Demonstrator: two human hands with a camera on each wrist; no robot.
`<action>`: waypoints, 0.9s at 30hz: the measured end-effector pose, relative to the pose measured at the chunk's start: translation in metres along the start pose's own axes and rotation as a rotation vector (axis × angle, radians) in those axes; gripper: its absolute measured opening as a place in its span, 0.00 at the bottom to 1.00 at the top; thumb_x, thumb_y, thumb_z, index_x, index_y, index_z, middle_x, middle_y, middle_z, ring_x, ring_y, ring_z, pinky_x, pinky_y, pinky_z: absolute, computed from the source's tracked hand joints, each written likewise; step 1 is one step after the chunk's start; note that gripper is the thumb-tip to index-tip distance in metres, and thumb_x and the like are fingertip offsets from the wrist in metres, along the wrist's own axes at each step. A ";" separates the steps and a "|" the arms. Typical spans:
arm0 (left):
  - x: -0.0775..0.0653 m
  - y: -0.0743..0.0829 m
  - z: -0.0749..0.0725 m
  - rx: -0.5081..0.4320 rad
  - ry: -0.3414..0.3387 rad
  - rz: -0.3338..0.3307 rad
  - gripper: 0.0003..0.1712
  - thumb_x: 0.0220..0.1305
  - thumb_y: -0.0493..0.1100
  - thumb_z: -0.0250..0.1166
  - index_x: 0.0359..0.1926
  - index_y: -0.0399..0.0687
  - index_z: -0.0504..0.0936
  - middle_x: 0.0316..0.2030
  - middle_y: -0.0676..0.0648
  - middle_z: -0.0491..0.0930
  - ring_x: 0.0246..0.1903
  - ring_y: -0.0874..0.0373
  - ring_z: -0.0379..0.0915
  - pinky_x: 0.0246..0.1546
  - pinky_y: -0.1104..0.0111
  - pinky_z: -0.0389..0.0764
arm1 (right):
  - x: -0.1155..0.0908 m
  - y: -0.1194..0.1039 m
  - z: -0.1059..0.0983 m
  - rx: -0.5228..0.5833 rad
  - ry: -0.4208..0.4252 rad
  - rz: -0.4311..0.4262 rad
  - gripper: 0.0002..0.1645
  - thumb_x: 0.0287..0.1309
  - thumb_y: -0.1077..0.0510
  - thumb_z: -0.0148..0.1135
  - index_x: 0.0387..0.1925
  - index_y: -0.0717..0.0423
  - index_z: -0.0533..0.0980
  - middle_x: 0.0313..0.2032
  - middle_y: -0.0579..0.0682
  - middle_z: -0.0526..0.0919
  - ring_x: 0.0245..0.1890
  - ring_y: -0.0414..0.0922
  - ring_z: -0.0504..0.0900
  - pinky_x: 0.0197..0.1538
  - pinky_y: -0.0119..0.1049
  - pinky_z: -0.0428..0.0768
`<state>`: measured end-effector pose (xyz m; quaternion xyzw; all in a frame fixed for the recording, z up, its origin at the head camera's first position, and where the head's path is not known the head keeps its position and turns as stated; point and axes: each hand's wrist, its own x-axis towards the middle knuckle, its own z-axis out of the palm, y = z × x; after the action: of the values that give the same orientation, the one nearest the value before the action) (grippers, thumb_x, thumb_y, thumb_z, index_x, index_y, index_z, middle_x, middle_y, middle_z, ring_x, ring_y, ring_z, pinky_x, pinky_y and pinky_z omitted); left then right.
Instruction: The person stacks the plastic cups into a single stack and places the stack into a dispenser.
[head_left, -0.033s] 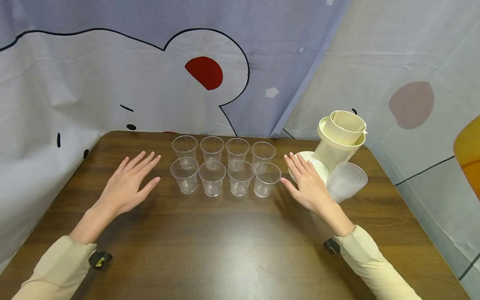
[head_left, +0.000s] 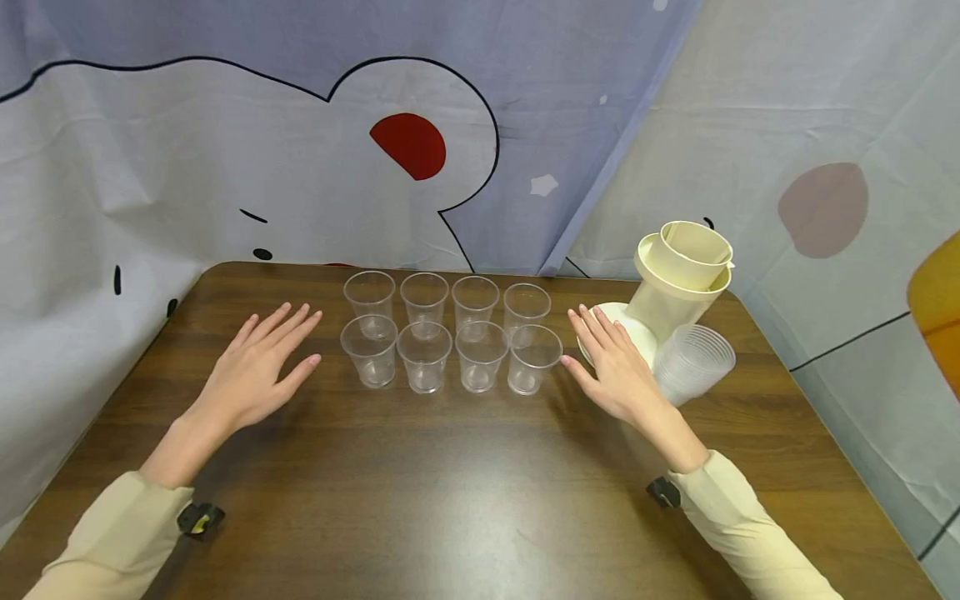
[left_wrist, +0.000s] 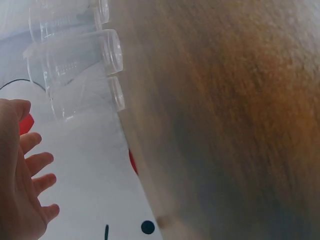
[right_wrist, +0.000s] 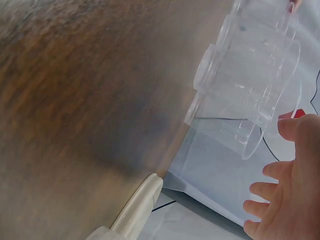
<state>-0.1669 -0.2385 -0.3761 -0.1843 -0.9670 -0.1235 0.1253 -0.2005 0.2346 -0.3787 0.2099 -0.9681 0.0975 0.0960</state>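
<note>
Several clear plastic cups stand upright in two rows at the middle back of the table, mouths up. To their left my left hand is held palm down with fingers straight and spread, apart from the cups. My right hand is on the other side, fingers likewise extended, its thumb tip right by the rim of the front-right cup. Nothing is held in either hand. In the left wrist view, the cups appear beyond the left thumb; the right wrist view shows cups close to the right thumb.
Behind the right hand are a tall cream container with a smaller cream vessel in its top, a pale round piece at its base, and a tilted stack of nested clear cups. A printed curtain hangs behind the wooden table.
</note>
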 end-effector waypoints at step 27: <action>0.001 0.008 0.005 -0.082 0.067 -0.032 0.31 0.70 0.54 0.53 0.69 0.48 0.65 0.65 0.39 0.69 0.67 0.40 0.60 0.69 0.42 0.53 | -0.002 -0.002 0.000 0.048 0.230 -0.063 0.37 0.60 0.52 0.61 0.68 0.59 0.62 0.67 0.62 0.65 0.68 0.59 0.62 0.72 0.55 0.56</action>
<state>-0.1656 -0.2300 -0.3788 -0.1695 -0.9592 -0.1711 0.1480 -0.1976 0.2337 -0.3786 0.2298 -0.9410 0.1410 0.2045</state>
